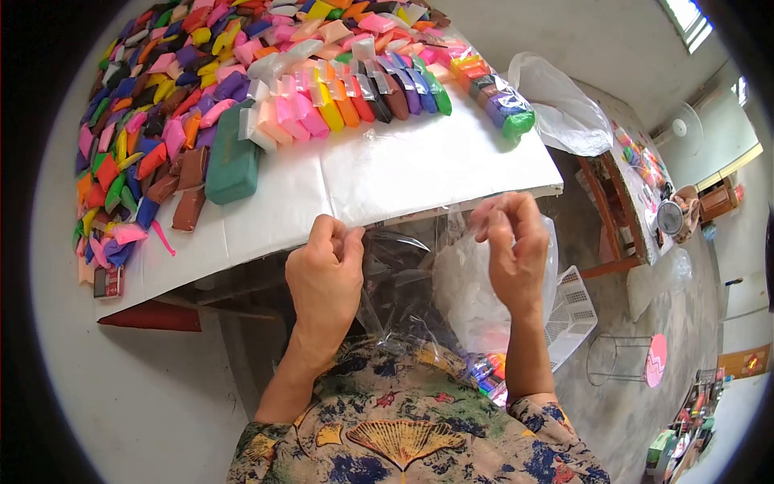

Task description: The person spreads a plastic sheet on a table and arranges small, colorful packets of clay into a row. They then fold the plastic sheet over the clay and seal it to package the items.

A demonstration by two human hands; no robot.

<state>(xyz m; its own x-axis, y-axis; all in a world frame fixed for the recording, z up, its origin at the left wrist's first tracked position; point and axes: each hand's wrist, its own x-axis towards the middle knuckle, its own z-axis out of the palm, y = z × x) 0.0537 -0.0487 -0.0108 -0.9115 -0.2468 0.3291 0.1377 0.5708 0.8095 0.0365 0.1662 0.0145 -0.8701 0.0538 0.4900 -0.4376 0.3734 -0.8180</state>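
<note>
A clear plastic bag [399,282] is held up by its upper edge, just below the near edge of the white-covered table [379,181], seemingly so that its film can hang loose and be spread. By the left hand [322,278] the film is pinched between thumb and forefinger. The right hand [518,254] is raised at the other side, its fingers bent toward the thumb; the fingertips are blurred, so whether any film is gripped there cannot be told. On the table, a row of colored packets [345,105] is laid side by side, probably so that each color can be seen and counted. A green box [232,165] is set beside the row's end, perhaps as a stop. The loose heap of packets [229,36] is kept behind, within reach, and a wrapped bundle [493,101] is placed apart from the box, near the table's corner
</note>
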